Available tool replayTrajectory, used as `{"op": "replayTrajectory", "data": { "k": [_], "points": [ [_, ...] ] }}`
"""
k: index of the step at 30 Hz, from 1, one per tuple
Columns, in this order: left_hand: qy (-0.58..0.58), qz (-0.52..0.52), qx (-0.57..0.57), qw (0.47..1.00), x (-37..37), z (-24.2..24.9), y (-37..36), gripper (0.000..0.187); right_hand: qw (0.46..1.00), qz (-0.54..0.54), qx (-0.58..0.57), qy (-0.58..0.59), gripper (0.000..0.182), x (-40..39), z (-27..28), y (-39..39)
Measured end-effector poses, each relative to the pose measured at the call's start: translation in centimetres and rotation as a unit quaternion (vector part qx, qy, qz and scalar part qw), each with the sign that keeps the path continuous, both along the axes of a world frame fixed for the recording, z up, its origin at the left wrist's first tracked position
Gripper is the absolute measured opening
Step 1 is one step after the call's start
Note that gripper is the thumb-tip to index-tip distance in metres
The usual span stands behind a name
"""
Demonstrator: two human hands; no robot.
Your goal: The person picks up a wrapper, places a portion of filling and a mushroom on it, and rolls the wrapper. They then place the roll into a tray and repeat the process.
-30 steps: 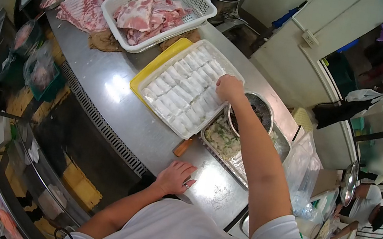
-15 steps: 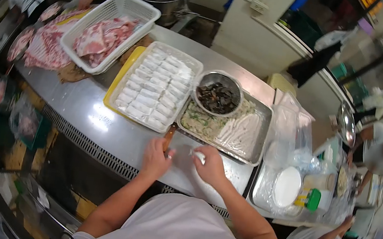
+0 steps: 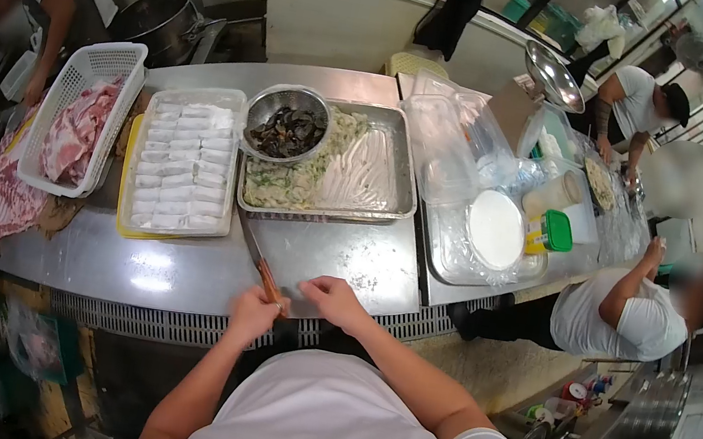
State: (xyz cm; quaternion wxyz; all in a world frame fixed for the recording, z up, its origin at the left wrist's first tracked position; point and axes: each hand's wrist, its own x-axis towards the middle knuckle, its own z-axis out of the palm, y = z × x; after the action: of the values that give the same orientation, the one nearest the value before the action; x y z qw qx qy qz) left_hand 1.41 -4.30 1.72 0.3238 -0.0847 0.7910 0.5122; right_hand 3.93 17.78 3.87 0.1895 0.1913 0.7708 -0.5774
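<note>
One knife (image 3: 267, 281), two hands

On the metal surface (image 3: 340, 259) are two trays, one white (image 3: 229, 200) and one metal (image 3: 382, 169), one bowl (image 3: 292, 91) and one basket (image 3: 123, 64); two co-workers (image 3: 631, 314) stand at the room's right side. The knife slants lengthwise, blade away from the person toward the trays. The left hand (image 3: 254, 313) grips its handle; the right (image 3: 338, 302) curls beside it, fingertips together.

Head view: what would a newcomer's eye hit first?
Probably the raw meat, heaped in the white basket at the left of the steel counter. Next, the neat rows of white rolls right of it, then the bowl of dark pieces overlapping the metal tray. Nearest the wearer, the left hand grips a wooden-handled knife.
</note>
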Motion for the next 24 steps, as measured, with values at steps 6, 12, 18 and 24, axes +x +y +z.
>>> {"op": "replayTrajectory", "data": {
  "k": [6, 12, 18, 24],
  "points": [
    [0.022, -0.077, 0.043, 0.996, 5.0, 3.6, 5.0, 0.04, 0.991, 0.123, 0.052, -0.03, 0.05, -1.0, 0.3, 1.1],
    [-0.041, -0.25, 0.068, 0.965, 3.0, 7.8, 5.8, 0.039, 0.98, 0.144, 0.135, 0.006, 0.041, 3.4, 1.3, 8.6],
    [0.224, -0.219, 0.098, 0.944, -2.5, 11.1, 19.5, 0.031, 0.986, 0.082, 0.14, 0.04, 0.034, 13.6, 6.7, 16.6],
    [0.402, -0.221, -0.041, 0.888, -5.5, 7.2, 38.2, 0.033, 0.98, -0.018, 0.192, 0.04, 0.028, 23.8, 9.2, 23.8]
  ]
}}
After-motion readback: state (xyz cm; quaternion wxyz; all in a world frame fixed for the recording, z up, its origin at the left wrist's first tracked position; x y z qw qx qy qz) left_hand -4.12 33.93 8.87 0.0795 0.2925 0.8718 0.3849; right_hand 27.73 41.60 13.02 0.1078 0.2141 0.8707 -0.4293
